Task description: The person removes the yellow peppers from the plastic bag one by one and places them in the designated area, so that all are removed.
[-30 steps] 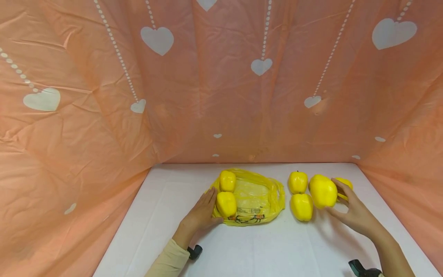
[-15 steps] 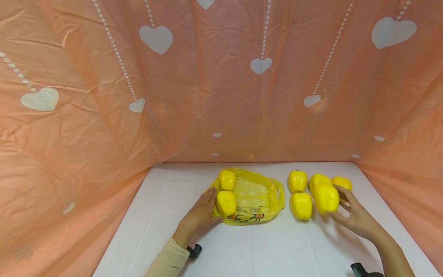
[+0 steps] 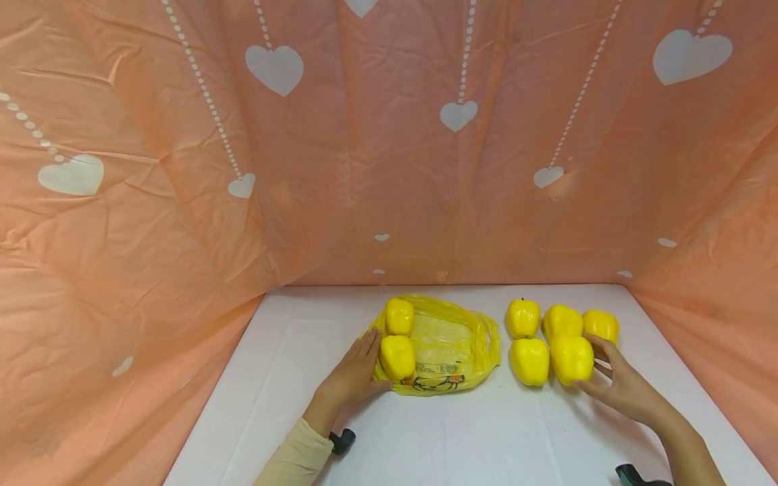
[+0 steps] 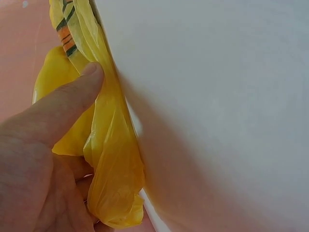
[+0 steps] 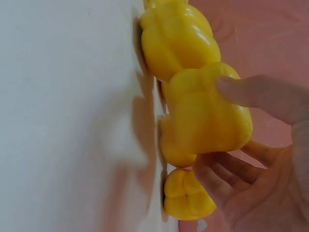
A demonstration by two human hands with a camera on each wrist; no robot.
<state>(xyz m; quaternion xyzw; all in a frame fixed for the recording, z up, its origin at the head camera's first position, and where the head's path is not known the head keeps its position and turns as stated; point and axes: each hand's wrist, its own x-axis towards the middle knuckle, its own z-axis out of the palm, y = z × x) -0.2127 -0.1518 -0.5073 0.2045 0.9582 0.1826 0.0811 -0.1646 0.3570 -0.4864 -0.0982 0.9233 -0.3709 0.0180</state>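
Observation:
A yellow plastic bag (image 3: 450, 324) with printed markings lies on the table, two yellow bell peppers (image 3: 398, 358) at its left end. My left hand (image 3: 352, 371) rests along the bag's left edge with straight fingers; in the left wrist view its thumb (image 4: 72, 104) touches the plastic. On the right, my right hand (image 3: 626, 381) pinches a yellow bell pepper (image 5: 207, 111) between thumb and fingers. Whether that pepper touches the table, I cannot tell. Beside and behind it sit other yellow peppers: one at front (image 3: 529, 362), several in the back row (image 3: 523, 318).
The white table (image 3: 450, 439) is bordered by a peach cloth (image 3: 425, 202) with pale hearts at the back and sides. A black wrist camera mount (image 3: 342, 442) shows by the left sleeve (image 3: 298, 459), another black mount (image 3: 635, 474) below the right arm.
My right hand has brought its pepper toward me and down, in front of the back row, uncovering the peppers behind. The left hand and the bag have stayed in place.

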